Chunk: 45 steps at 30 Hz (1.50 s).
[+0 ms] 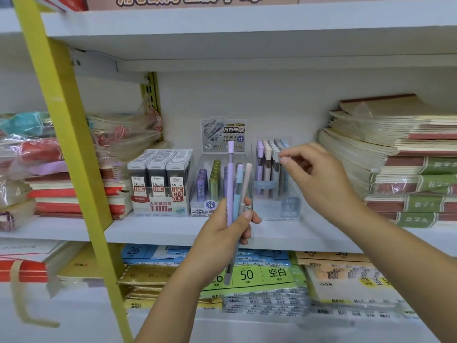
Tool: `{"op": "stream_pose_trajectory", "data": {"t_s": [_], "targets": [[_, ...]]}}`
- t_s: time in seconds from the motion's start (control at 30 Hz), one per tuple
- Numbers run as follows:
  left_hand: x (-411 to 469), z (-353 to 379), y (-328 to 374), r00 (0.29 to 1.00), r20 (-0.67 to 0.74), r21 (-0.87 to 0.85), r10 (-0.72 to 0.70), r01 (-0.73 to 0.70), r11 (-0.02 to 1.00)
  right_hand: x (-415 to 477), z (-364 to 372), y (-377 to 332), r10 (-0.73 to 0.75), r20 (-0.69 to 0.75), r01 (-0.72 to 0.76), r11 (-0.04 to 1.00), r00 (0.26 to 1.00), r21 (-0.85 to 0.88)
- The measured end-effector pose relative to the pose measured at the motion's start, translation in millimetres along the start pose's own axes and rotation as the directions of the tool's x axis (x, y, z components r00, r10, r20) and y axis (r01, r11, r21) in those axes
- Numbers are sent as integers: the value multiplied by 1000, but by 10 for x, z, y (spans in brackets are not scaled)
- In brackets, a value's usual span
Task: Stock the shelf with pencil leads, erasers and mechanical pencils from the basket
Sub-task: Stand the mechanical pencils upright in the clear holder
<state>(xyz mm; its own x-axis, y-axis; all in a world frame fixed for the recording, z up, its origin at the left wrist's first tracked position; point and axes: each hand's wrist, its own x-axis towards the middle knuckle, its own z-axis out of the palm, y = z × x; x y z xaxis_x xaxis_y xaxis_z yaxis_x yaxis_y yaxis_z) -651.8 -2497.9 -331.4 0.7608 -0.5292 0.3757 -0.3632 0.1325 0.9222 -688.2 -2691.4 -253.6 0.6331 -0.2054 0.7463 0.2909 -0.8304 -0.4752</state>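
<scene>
My left hand (230, 229) grips a bunch of mechanical pencils (235, 184) upright in front of the middle shelf (158, 231); purple, blue and pink ones stick up. My right hand (319, 177) is at the top of the clear pencil display box (277, 194), thumb and fingertips close together at the caps of the pencils standing in it. Whether they pinch a pencil is unclear. Left of it stand a box of purple and green lead tubes (210, 186) and a box of 0.5 HB lead cases (160, 179). The basket is out of view.
Stacks of notebooks (408, 164) fill the shelf's right side and wrapped notebooks (118, 134) the left. A yellow upright (71, 149) slants across the left. The shelf below holds packs of paper (247, 276). A white shelf board (247, 28) hangs overhead.
</scene>
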Motion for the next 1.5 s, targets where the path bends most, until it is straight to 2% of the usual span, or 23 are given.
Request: {"op": "stream_pose_trajectory", "data": {"t_s": [0.07, 0.13, 0.27, 0.37, 0.47, 0.57, 0.67, 0.73, 0.83, 1.1, 1.33, 1.5], "targets": [[-28, 7, 8, 998, 59, 31, -7, 6, 1000, -56, 25, -131, 76, 103, -93, 980, 992, 177], [-61, 16, 17, 992, 125, 62, -12, 4, 998, -43, 27, -242, 149, 248, -228, 916, 957, 329], [-105, 18, 35, 976, 213, 129, -36, 9, 992, -29, 9, -347, 172, 396, -350, 830, 902, 435], [-114, -1, 22, 976, 210, 135, -55, 27, 990, -62, 3, -368, 176, 343, -340, 792, 923, 507], [-104, -56, 11, 981, 179, 148, -71, 44, 988, -11, -105, -386, 212, 105, -231, 751, 972, 619], [-86, -138, -6, 991, 108, 119, -85, 72, 990, 82, -261, -390, 121, -118, -38, 838, 986, 545], [-77, -222, -18, 995, 39, 45, -91, 89, 995, 159, -329, -395, 12, -199, 88, 870, 980, 485], [-76, -267, -25, 996, -3, -5, -88, 88, 996, 207, -304, -396, -55, -169, 118, 914, 984, 389], [-75, -306, -34, 995, -50, -52, -83, 80, 995, 255, -167, -346, -83, -18, 85, 974, 996, 209], [-57, -350, -80, 993, -91, -75, -73, 67, 995, 244, 90, -190, -80, 191, 75, 997, 978, 32], [-41, -362, -101, 993, -95, -91, -69, 60, 994, 315, 111, -184, -94, 149, 104, 993, 984, -61], [-40, -355, -90, 993, -98, -101, -69, 59, 993, 352, 161, -152, -171, 85, 181, 974, 982, -134]]}}
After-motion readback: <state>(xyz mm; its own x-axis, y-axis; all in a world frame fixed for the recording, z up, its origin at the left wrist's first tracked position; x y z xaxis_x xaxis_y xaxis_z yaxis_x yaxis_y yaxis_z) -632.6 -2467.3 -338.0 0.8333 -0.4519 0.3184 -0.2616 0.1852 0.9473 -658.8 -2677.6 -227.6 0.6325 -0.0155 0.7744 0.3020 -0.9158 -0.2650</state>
